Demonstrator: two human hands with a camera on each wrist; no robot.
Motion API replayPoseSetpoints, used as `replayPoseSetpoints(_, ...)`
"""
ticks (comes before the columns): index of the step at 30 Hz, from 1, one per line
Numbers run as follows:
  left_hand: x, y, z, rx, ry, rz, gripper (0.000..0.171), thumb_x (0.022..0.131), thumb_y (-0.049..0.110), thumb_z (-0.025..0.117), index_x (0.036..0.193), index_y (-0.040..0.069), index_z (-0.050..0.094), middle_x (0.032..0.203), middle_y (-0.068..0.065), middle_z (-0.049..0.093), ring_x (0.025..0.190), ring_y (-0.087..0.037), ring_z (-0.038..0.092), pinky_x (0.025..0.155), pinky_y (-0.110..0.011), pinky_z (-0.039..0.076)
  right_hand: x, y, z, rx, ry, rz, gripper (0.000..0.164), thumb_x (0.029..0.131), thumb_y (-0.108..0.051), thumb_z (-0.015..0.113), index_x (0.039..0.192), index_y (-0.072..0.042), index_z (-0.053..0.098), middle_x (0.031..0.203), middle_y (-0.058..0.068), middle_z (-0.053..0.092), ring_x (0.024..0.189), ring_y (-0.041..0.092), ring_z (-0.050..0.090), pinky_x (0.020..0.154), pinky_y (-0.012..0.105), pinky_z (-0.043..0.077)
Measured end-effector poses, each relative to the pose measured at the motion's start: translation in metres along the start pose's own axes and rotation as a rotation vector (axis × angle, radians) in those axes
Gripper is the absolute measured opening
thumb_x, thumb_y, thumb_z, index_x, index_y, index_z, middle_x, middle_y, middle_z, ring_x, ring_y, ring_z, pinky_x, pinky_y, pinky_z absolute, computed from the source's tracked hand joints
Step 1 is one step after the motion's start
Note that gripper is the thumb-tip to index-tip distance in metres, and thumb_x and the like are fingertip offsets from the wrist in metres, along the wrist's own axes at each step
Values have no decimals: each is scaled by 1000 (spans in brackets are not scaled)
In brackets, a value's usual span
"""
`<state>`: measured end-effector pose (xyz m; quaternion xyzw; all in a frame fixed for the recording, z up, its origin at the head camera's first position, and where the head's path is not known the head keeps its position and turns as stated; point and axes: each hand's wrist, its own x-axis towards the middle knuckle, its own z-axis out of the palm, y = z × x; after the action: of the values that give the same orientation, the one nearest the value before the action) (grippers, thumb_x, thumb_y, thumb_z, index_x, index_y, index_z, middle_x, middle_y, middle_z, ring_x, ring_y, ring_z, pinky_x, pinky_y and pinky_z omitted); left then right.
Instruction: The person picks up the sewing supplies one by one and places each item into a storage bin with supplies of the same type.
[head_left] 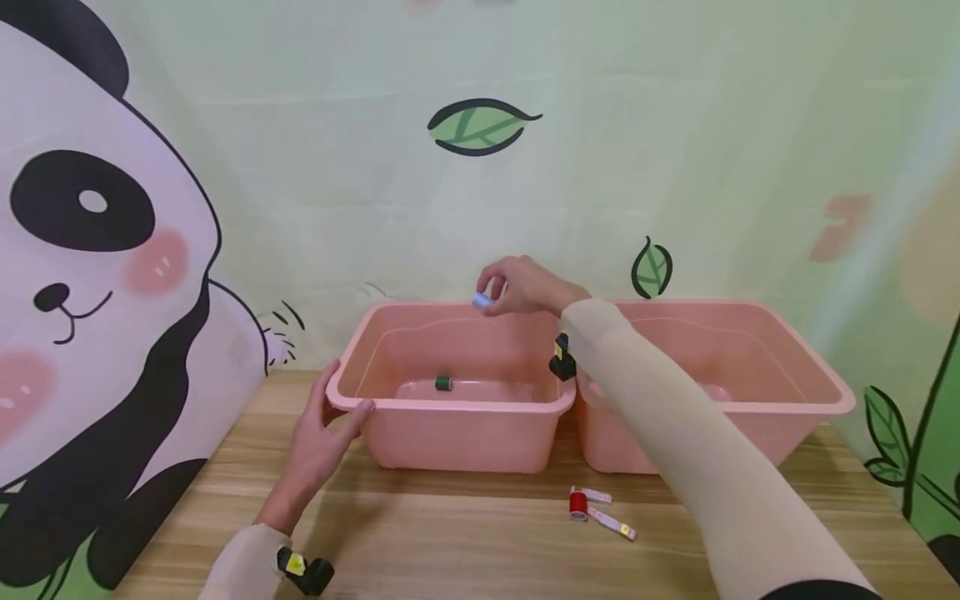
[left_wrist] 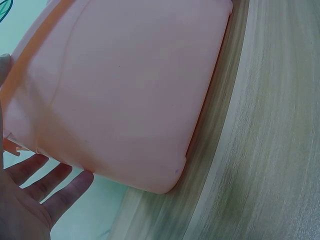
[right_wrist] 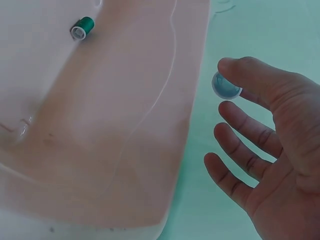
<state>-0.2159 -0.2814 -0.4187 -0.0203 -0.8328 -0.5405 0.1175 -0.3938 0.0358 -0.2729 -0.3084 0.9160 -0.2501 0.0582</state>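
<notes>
The right hand (head_left: pixel 525 285) holds a small blue spool (head_left: pixel 482 300). Its thumb and first finger pinch the spool, and the other three fingers are apart. The spool is up high, near the back edge of the left tub (head_left: pixel 461 437). The left hand (head_left: pixel 318 437) touches the near left corner of that tub. Its thumb is at the front edge, and its other fingers are spread apart on the outside. A green spool (head_left: pixel 444 383) lies on the bottom of the left tub. The right tub (head_left: pixel 618 433) sits beside it, and both are pink. In front of them, a red spool (head_left: pixel 577 505) is on the wooden desk (head_left: pixel 450 533) with two small pale strips (head_left: pixel 611 523). A big panda (head_left: pixel 90 200) shows behind, on the left.
</notes>
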Motion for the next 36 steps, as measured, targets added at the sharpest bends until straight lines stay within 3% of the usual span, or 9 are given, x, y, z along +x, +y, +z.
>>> replayPoseSetpoints(14,2,-2,0,33,17,31,85,97,47,69,164,31,20,158,-7,41,125,-31,54,84,-21,56,1,3,3,-16,-5,21,28,90,-21,80,116,-14,71,109,10,68,101,28,60,84,37,56)
replayPoseSetpoints(25,1,-4,0,12,11,31,85,97,46,69,164,33,19,158,-8,41,124,-31,54,84,-24,58,0,6,4,-8,-27,41,53,91,-26,80,139,-16,59,127,15,62,110,29,57,88,39,59)
replayPoseSetpoints(36,2,-2,1,-3,3,7,86,96,47,70,164,34,18,157,-8,41,125,-31,54,86,-32,61,-4,4,3,15,-50,67,59,91,-30,80,143,-20,54,131,14,59,113,28,56,88,39,59)
